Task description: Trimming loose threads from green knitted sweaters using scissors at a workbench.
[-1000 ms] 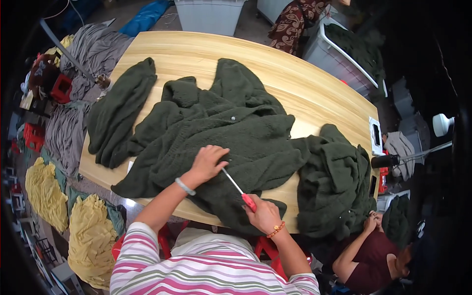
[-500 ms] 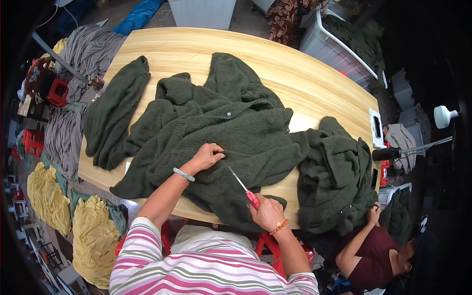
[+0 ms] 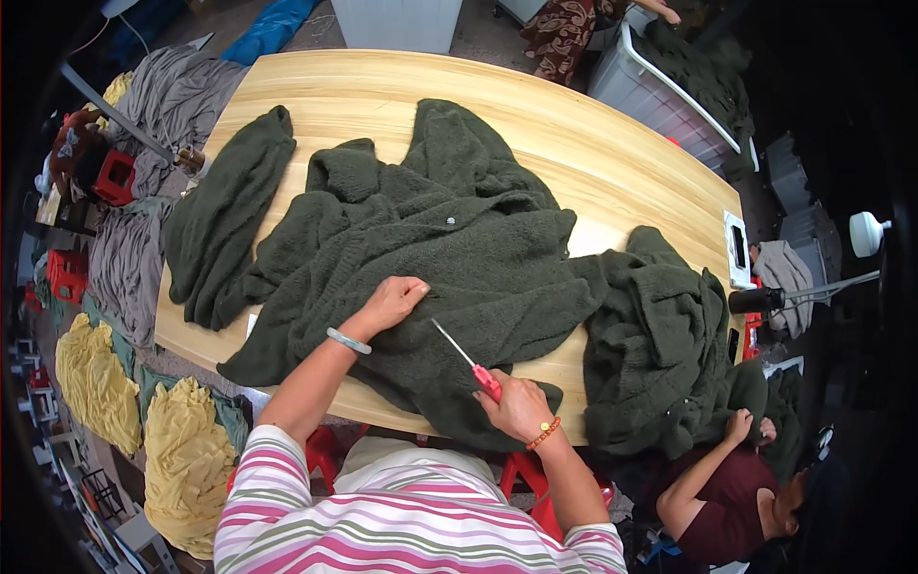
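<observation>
A dark green fleece jacket (image 3: 449, 239) lies spread across the wooden table (image 3: 612, 163). My left hand (image 3: 390, 302) pinches the fleece near its lower middle; a pale bangle sits on that wrist. My right hand (image 3: 516, 407) grips small red-handled scissors (image 3: 469, 359), whose thin blades point up-left toward my left hand's fingers. A second green garment (image 3: 225, 215) lies folded at the table's left. A heap of green fleece (image 3: 660, 349) is bunched at the right end.
A phone (image 3: 738, 249) lies at the table's right edge. A person in a maroon top (image 3: 727, 488) sits low at the right. A white crate of green garments (image 3: 679, 81) stands behind. Grey cloth (image 3: 163, 96) and yellow cloth (image 3: 143, 421) lie on the floor at left.
My left hand has shifted slightly along the fleece and stays pinched on it. The scissors in my right hand keep pointing at it. The view has tilted a little.
</observation>
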`<control>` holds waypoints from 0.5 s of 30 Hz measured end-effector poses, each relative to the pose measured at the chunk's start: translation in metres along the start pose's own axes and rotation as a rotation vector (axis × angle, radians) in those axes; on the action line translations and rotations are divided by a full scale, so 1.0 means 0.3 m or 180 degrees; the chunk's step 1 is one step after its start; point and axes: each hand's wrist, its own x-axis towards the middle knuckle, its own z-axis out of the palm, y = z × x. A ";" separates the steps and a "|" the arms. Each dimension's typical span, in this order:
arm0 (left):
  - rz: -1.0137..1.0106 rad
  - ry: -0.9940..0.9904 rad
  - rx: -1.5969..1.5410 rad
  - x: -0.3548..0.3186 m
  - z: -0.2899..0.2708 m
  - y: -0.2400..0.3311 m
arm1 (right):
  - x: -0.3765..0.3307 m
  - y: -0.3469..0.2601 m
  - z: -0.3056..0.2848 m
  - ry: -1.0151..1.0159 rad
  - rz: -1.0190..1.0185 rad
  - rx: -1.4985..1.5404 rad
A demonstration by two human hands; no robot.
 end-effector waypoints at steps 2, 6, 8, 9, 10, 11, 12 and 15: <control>0.0183 0.0047 0.0121 -0.011 -0.056 0.018 | -0.002 0.005 0.005 0.0250 0.0136 0.0053; -0.0626 -0.0677 0.0099 -0.025 -0.154 0.068 | -0.001 0.002 0.021 0.0459 0.0031 0.0074; -0.0648 -0.0722 0.0010 -0.038 -0.148 0.051 | 0.005 -0.019 0.019 0.0373 0.0005 0.0010; -0.0657 -0.0802 -0.0097 -0.044 -0.134 0.035 | 0.010 -0.023 0.022 0.0371 -0.0007 0.0005; -0.0614 -0.0660 -0.0145 -0.047 -0.116 0.014 | 0.018 -0.026 0.028 0.0361 -0.0036 -0.0078; -0.0615 -0.0650 -0.0148 -0.050 -0.110 -0.006 | 0.023 -0.032 0.033 0.0350 -0.0064 -0.0161; -0.0631 -0.0674 -0.0043 -0.051 -0.103 0.000 | 0.025 -0.040 0.035 0.0347 -0.0057 -0.0165; -0.0722 -0.0546 -0.0051 -0.063 -0.093 -0.003 | 0.030 -0.063 0.037 0.0068 -0.0010 -0.0233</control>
